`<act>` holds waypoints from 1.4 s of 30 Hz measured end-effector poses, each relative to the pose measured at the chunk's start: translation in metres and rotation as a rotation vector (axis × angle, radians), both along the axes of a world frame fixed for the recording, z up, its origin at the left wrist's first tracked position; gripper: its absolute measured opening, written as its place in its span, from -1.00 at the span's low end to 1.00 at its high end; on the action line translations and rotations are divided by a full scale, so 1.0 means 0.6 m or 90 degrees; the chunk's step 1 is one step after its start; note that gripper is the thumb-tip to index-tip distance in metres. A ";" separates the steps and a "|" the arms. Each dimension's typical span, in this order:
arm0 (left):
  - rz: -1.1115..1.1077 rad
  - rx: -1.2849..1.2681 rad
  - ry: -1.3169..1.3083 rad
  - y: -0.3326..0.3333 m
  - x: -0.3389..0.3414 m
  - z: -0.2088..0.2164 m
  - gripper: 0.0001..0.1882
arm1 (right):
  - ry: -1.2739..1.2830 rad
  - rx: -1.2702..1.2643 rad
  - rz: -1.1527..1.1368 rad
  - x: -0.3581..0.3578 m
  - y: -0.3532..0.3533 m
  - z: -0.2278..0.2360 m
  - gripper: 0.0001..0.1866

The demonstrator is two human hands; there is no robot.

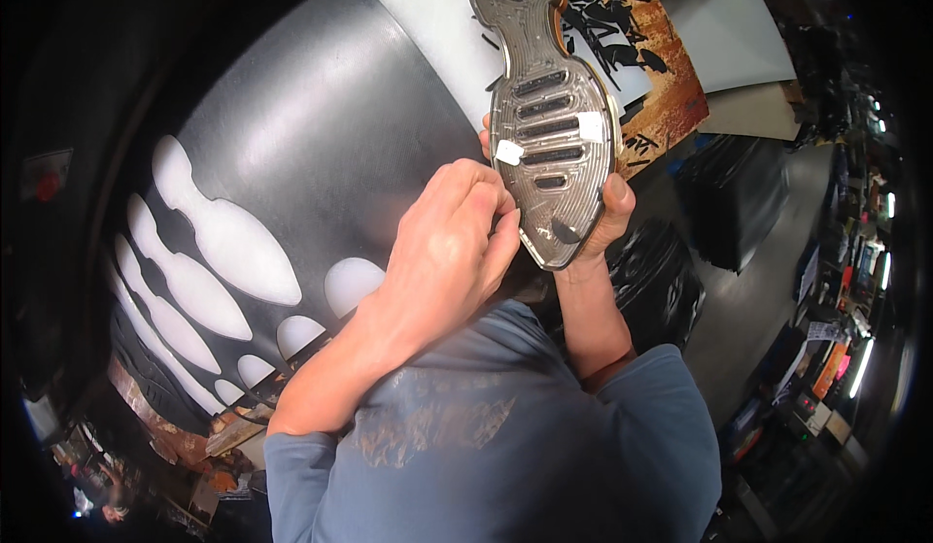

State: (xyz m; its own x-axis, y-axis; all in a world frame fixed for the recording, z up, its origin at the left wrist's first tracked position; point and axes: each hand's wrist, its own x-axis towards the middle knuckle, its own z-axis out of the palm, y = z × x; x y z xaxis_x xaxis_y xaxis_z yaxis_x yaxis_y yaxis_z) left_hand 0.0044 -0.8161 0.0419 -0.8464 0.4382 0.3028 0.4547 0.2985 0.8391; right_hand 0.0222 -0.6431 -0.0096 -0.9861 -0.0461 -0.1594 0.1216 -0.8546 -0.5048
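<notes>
A sole-shaped cutting die (573,179), ridged and metallic with several dark slots and small white pads, is held up in front of me at a tilt. My right hand (604,220) grips it from behind, with the thumb on its right edge and fingertips showing past the left edge. Close against its lower left edge is my left hand (452,227), thumb and fingers pinched together; whatever is between them is hidden. To the left lies a black sheet (321,106) with several sole-shaped cutouts (233,242) that show white beneath.
Black offcut slivers (612,33) litter a white board and a worn brown board (680,96) at the back. A black wrapped bundle (729,198) stands to the right. Farther right runs a cluttered shelf (826,388).
</notes>
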 end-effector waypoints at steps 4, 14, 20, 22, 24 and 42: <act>-0.017 0.001 0.007 0.001 -0.005 0.005 -0.79 | 0.016 0.023 0.007 0.000 0.002 0.005 0.14; -0.071 0.028 -0.032 0.008 0.012 0.036 -0.76 | 0.026 -0.053 0.014 0.009 0.018 0.020 0.31; -0.120 0.090 -0.054 -0.008 0.029 0.072 -0.72 | 0.022 -0.007 -0.042 0.003 0.039 0.019 0.34; -0.056 0.083 -0.027 -0.019 0.004 0.075 -0.72 | 0.039 -0.052 -0.025 0.004 0.048 0.015 0.32; 0.037 0.060 0.051 -0.030 -0.039 0.081 -0.83 | 0.071 -0.098 -0.003 0.006 0.055 0.010 0.31; 0.121 -0.405 0.111 -0.146 -0.030 -0.092 -0.27 | 0.026 0.271 -0.028 0.014 0.029 0.034 0.19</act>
State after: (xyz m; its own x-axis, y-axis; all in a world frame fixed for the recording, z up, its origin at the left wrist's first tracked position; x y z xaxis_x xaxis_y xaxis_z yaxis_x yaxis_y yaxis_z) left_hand -0.0138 -0.9036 -0.0135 -0.8882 0.4251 0.1744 0.4587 0.7969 0.3931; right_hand 0.0308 -0.6257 0.0110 -0.9917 0.0570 -0.1154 0.0622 -0.5725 -0.8176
